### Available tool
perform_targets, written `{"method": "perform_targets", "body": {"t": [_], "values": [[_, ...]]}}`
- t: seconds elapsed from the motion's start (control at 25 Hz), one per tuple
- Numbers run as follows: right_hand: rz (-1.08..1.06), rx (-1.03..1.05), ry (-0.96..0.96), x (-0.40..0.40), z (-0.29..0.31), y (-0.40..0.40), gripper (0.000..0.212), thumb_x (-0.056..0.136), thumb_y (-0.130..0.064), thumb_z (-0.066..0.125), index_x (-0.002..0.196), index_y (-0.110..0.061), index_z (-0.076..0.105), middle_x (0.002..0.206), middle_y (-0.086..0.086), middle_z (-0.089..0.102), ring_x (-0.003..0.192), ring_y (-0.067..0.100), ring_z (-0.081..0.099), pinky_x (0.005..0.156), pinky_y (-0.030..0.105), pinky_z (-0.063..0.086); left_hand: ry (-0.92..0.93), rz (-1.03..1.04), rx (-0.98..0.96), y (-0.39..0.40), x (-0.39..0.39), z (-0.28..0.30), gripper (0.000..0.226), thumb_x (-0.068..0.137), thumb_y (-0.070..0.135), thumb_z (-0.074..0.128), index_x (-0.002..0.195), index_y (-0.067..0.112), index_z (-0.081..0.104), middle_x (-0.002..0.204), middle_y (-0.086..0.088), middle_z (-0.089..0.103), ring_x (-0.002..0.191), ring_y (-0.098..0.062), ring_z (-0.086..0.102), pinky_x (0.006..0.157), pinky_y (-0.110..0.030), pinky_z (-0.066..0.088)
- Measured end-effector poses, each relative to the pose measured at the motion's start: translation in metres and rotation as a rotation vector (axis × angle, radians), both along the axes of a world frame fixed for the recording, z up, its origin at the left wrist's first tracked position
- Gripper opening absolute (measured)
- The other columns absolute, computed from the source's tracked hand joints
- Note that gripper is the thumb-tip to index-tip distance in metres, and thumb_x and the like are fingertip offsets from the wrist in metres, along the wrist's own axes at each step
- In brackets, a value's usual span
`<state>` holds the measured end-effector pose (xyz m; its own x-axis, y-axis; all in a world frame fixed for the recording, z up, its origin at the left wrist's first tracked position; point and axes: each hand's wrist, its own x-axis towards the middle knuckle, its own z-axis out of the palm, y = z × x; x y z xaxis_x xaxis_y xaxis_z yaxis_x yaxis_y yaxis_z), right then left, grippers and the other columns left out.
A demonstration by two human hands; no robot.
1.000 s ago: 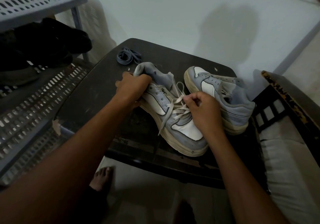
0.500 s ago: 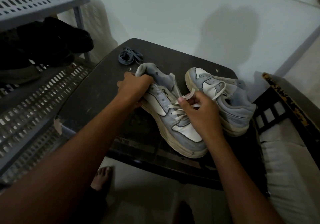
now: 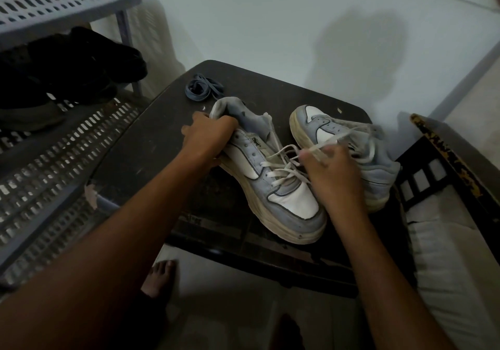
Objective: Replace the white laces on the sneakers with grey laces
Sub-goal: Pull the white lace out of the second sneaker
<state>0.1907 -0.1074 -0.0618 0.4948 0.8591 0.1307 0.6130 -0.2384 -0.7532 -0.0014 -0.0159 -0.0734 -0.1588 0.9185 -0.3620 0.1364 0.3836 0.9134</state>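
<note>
Dark worktop (image 3: 151, 144) holds two sneakers. Left hand (image 3: 209, 137) grips the near sneaker (image 3: 273, 176) at its heel. Right hand (image 3: 334, 171) pinches its white lace (image 3: 322, 145), pulled up. Grey laces (image 3: 204, 88) lie behind, apart.

Two sneakers stand on one dark table (image 3: 151, 144): the nearer sneaker (image 3: 273, 187) and the farther sneaker (image 3: 351, 144). One white lace (image 3: 284, 165) is threaded in the nearer sneaker. One bundle of grey laces (image 3: 203, 88) lies on the table; how many laces it holds cannot be told. Two hands show, a left hand (image 3: 211, 136) and a right hand (image 3: 332, 174). One grey rack (image 3: 67, 138) with two perforated shelves in view stands at the left. One bare foot (image 3: 159, 276) shows below.
</note>
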Motion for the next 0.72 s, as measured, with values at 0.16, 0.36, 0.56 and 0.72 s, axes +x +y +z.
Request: {"method": "perform_targets", "body": {"t": [0.16, 0.36, 0.56, 0.72], "values": [[0.046, 0.294, -0.324, -0.017, 0.004, -0.015, 0.028, 0.083, -0.038, 0.069, 0.093, -0.021, 0.049, 0.089, -0.004, 0.051, 0.083, 0.012, 0.048, 0.069, 0.025, 0.039, 0.376, 0.037, 0.386, -0.018, 0.007, 0.012, 0.047, 0.083, 0.04, 0.061, 0.125, 0.022, 0.049, 0.132, -0.009, 0.038, 0.119, -0.028, 0.043, 0.096, -0.04, 0.046], [0.445, 0.179, -0.284, -0.032, -0.011, -0.012, 0.013, 0.085, -0.031, 0.069, 0.09, -0.02, 0.065, 0.085, -0.004, 0.05, 0.074, 0.004, 0.051, 0.061, 0.016, 0.04, 0.568, -0.668, 0.662, -0.025, -0.002, 0.034, 0.022, 0.078, 0.056, 0.07, 0.082, 0.034, 0.068, 0.101, 0.006, 0.062, 0.097, -0.008, 0.057, 0.092, -0.038, 0.047], [0.324, 0.353, -0.142, -0.033, -0.02, -0.007, 0.017, 0.089, -0.016, 0.065, 0.073, -0.014, 0.061, 0.081, -0.006, 0.05, 0.07, -0.002, 0.05, 0.063, 0.005, 0.036, 0.501, -0.792, 0.557, -0.025, -0.009, 0.036, 0.016, 0.078, 0.029, 0.078, 0.076, 0.037, 0.065, 0.087, 0.007, 0.069, 0.085, -0.003, 0.062, 0.075, -0.023, 0.051], [0.263, 0.359, 0.238, -0.031, -0.019, -0.006, 0.033, 0.094, -0.027, 0.056, 0.069, -0.006, 0.056, 0.08, -0.006, 0.051, 0.068, 0.0, 0.05, 0.064, 0.012, 0.041, 0.476, -0.758, 0.55, -0.022, -0.005, 0.031, 0.012, 0.078, 0.025, 0.08, 0.078, 0.028, 0.068, 0.082, 0.005, 0.07, 0.077, -0.002, 0.062, 0.07, -0.021, 0.05]]}}
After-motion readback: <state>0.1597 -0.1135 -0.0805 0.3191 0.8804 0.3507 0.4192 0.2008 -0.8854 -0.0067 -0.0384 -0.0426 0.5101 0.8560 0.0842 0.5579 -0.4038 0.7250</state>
